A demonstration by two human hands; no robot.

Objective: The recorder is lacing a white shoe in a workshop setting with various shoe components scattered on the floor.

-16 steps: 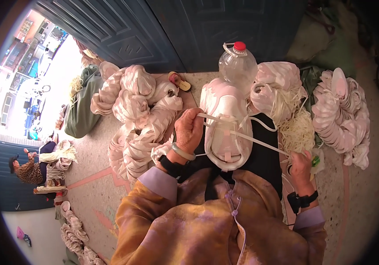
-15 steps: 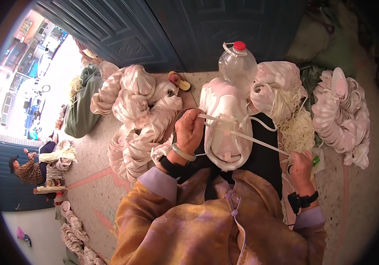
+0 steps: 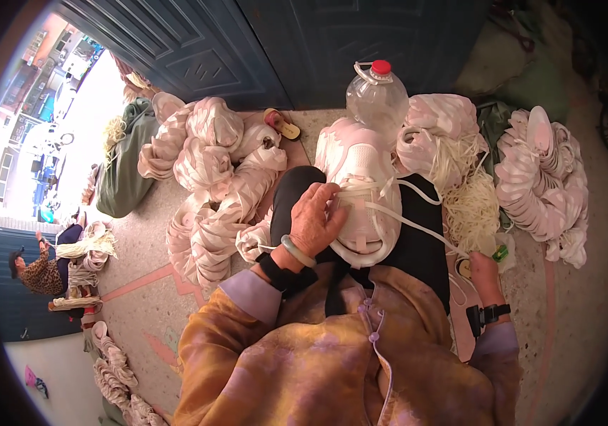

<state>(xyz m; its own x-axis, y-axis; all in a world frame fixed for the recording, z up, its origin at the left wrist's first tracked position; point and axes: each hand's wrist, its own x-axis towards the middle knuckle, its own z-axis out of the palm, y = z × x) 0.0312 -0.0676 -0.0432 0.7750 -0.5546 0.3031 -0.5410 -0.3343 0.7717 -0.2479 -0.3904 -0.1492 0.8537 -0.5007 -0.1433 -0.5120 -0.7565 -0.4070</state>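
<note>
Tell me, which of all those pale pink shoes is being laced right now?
The shoe on the person's lap: the left hand presses on it, and its white lace stretches to the right hand. The others lie in piles.

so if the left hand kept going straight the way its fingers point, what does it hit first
The left hand already rests on the pale shoe upper in the lap, fingers pointing up and right. Going on, it would likely cross the white lace on that upper first; depth is unclear.

The left hand point(image 3: 316, 221) has slid down the white shoe upper point(image 3: 358, 186), its fingers point(image 3: 332, 195) now spread.
</note>
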